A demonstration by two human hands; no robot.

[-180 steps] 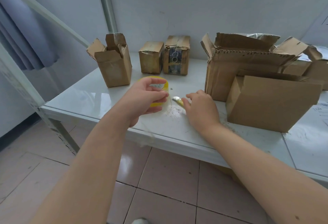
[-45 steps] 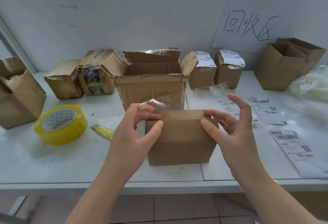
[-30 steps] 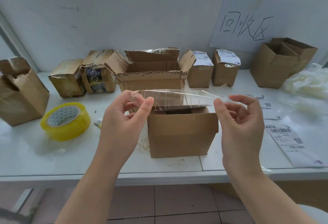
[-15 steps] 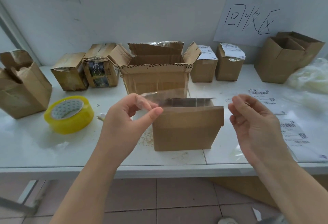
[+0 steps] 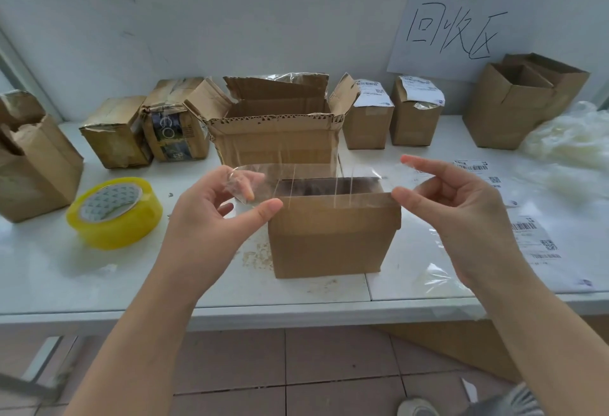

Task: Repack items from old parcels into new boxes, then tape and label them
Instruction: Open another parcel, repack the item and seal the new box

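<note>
As left hand [image 5: 211, 217] pinches clear tape [image 5: 306, 181], right hand [image 5: 461, 214] loosely curled, flanking box [image 5: 329, 241]

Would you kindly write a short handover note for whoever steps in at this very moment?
Left hand pinches the left end of a clear tape strip; right hand is at its right end, grip unclear.
The strip is stretched over the small box; tape roll lies to its left, shipping labels to its right.
Done: strip cut free of the roll.
Left: press it down to seal, then label.
</note>
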